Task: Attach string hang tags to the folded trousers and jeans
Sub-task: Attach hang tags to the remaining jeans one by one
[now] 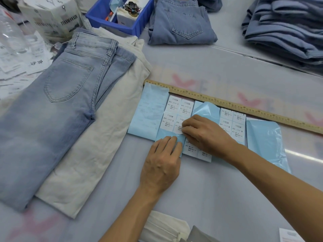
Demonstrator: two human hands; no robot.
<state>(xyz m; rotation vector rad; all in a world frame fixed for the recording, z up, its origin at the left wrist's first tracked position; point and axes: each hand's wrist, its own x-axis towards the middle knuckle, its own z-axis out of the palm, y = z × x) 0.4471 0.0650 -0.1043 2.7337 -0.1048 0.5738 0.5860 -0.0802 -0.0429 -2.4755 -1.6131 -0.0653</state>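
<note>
I saw my left hand (161, 165) lying palm down, fingers straight and together, pressing the near edge of the pale blue backing sheet of white size stickers (176, 117) flat on the grey tabletop (201, 189). My right hand (208, 133) reached in over it from the right, knuckles raised, fingertips (185, 131) curled and pinching the corner of one white sticker. To the left, a folded pair of faded light-blue jeans (57, 109) lay on folded cream trousers (97, 142), running toward the near left corner. Beyond the stickers lay a long yellow wooden ruler (244, 109). At the far edge sat another folded pair of blue jeans (181, 21) and a blue plastic bin (113, 16).
</note>
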